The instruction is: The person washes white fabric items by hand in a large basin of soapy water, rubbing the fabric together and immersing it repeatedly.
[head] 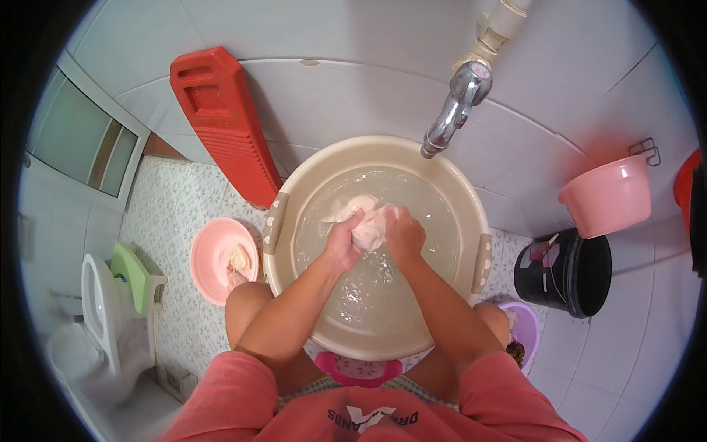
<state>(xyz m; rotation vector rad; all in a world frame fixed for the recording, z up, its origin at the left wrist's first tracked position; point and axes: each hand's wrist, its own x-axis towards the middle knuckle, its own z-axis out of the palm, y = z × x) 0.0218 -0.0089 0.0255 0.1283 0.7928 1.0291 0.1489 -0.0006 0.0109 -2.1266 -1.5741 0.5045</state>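
A large beige plastic basin (381,349) of cloudy water stands before me. Both hands hold a wet, pale pink cloth (369,229) over the water. My left hand (343,243) grips its left side, thumb on top. My right hand (406,232) is closed around its right end. The cloth is bunched between them, and its left part lies low at the water; whether it dips in cannot be told.
A chrome tap (455,110) juts over the basin's back rim. A red plastic washboard (229,127) leans on the wall. Around stand a pink basin (207,259) with cloths, a black bucket (544,276), a purple basin (531,329) and a toilet (99,309). A pink tub (613,196) hangs at right.
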